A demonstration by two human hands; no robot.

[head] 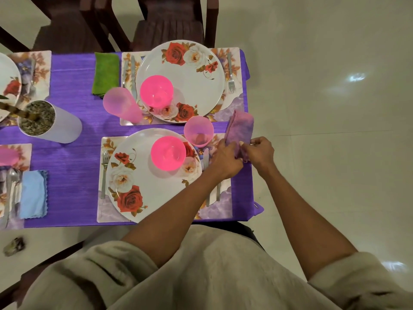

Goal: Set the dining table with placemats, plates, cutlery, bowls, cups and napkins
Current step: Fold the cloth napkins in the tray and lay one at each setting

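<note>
A folded pink-purple napkin (240, 128) lies at the right edge of the purple table, beside the near placemat (220, 209). My left hand (225, 157) and my right hand (260, 153) both pinch its near end. The near rose-patterned plate (134, 182) carries a pink bowl (168, 153), with a fork (104, 171) on its left and a knife (206, 157) partly under my left arm. A pink cup (198, 130) stands just beyond my left hand. The far plate (192, 79) holds a second pink bowl (156, 90), flanked by a fork (230, 74), a knife (133, 72) and a pink cup (120, 104).
A green napkin (106, 73) lies left of the far setting. A white pot (48, 121) of gravel stands mid-table. At the left are a blue napkin (33, 193), a spoon (11, 191) and parts of two more settings. Dark chairs (169, 21) stand beyond the table; pale floor lies right.
</note>
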